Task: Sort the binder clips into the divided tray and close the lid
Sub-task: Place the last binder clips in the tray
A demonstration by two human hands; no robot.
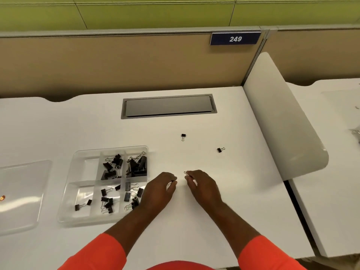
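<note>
Both hands pinch small clips off the counter [194, 221]: left hand [159, 189] and right hand [200, 185] each closed on one, likely bound for the tray [67, 191]; two clips [183, 136] remain beyond.

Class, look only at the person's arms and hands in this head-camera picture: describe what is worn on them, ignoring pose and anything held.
Both arms wear bright orange-red long sleeves, the left sleeve and the right sleeve, pushed up so the forearms are bare. The left hand and right hand are bare too: no gloves, and no rings, watch or bracelets that I can make out. The sleeves look plain, with no visible markings.
</note>
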